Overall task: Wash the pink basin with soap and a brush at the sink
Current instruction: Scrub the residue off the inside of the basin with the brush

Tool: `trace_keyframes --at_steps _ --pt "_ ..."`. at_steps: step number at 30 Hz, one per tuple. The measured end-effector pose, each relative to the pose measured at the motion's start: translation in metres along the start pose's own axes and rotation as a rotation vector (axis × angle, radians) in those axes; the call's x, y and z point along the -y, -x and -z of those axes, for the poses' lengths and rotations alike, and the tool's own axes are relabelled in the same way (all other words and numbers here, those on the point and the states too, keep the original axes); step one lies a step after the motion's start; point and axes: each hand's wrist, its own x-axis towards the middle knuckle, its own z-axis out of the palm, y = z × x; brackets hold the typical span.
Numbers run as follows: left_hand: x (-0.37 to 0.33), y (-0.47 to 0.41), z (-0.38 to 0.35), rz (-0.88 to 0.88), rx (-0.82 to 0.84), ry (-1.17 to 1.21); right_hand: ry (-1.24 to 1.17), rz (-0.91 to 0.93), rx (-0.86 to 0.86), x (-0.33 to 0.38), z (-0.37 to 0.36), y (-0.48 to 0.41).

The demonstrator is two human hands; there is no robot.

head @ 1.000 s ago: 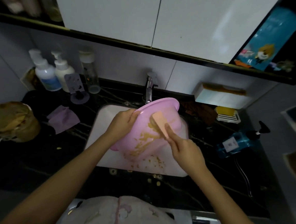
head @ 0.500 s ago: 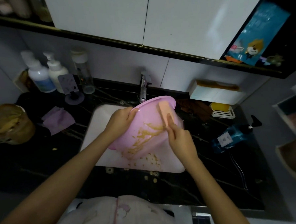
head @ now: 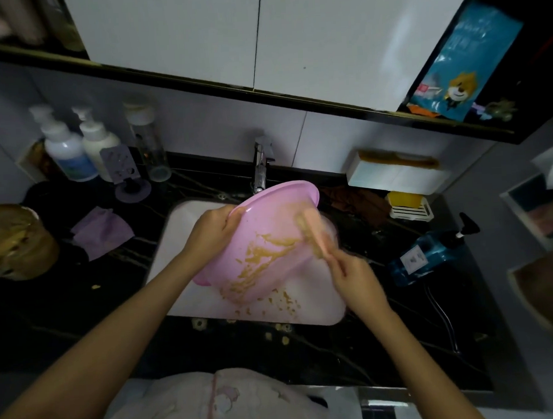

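Note:
The pink basin (head: 269,216) is tilted over the white sink (head: 180,233), its inside smeared with yellow-brown muck. My left hand (head: 215,227) grips the basin's left rim. My right hand (head: 352,271) holds a peach-coloured brush (head: 313,229) and presses it against the basin's inner right wall. The brush is blurred by motion. The tap (head: 260,168) stands behind the basin, and I see no water running from it.
Crumbs of muck lie in the sink bottom and on the black counter (head: 82,309) in front. A blue pump bottle (head: 428,256) lies at the right, a yellow soap on its dish (head: 407,202) behind it. Bottles (head: 70,149) and a purple cloth (head: 101,231) sit left.
My right hand has slid the brush up along the basin's inner wall and then back down toward me. The left hand keeps its hold on the rim.

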Motion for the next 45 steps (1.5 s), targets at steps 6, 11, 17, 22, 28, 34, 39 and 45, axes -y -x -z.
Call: trace_keyframes --at_steps 6,11,17,22,28,34,39,45 --pt "0.005 -0.001 -0.001 0.006 -0.023 0.004 -0.012 0.122 0.024 0.034 -0.011 -0.014" --pt "0.013 -0.001 0.002 0.005 -0.026 0.030 -0.027 -0.103 0.000 -0.010 0.002 -0.016" --pt "0.016 0.000 0.007 0.044 -0.052 0.033 -0.095 0.039 -0.023 0.026 -0.015 -0.013" --pt "0.007 0.003 0.001 0.012 -0.012 -0.008 0.063 -0.130 -0.009 0.002 0.008 -0.034" --pt "0.005 0.000 -0.001 0.007 -0.009 -0.023 0.087 0.105 -0.005 0.046 -0.010 -0.015" --pt "-0.002 -0.004 -0.006 -0.012 0.023 -0.054 0.140 -0.051 -0.075 0.015 0.008 -0.026" --pt "0.000 -0.013 -0.005 0.009 0.051 -0.066 0.312 0.323 -0.043 0.047 -0.022 0.006" --pt "-0.010 -0.014 -0.010 -0.001 0.088 -0.082 0.117 -0.008 -0.144 0.026 -0.004 -0.021"
